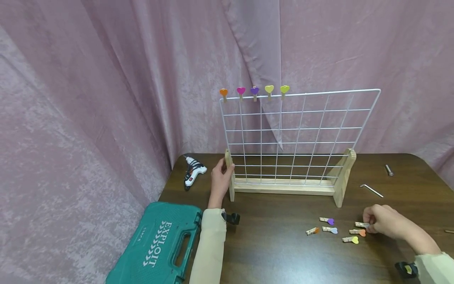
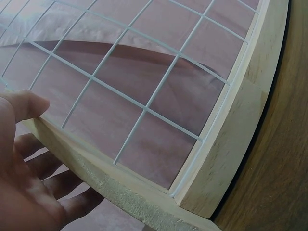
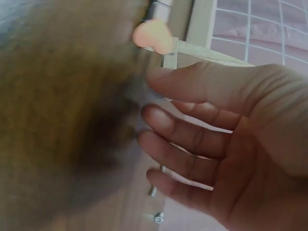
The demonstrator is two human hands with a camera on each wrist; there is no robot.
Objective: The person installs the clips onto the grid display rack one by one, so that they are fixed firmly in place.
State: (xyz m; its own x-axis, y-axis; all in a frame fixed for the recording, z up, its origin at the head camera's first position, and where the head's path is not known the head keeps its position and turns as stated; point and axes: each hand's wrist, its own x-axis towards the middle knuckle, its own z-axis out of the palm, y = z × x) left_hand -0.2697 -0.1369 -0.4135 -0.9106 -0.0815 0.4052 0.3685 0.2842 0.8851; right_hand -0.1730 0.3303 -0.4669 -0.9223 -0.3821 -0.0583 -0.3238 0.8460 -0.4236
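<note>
The left hand (image 1: pixel 220 182) grips the wooden stand (image 1: pixel 232 191); the right hand (image 1: pixel 387 221) pinches a pale clip (image 1: pixel 360 224). Just beside that hand lies an orange-heart clip (image 1: pixel 356 232), so close a hasty lift might knock it.

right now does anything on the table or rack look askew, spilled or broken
Nothing looks spilled or broken. Mildly odd: on the table, the leftmost loose clip slants differently from the other loose clips.
</note>
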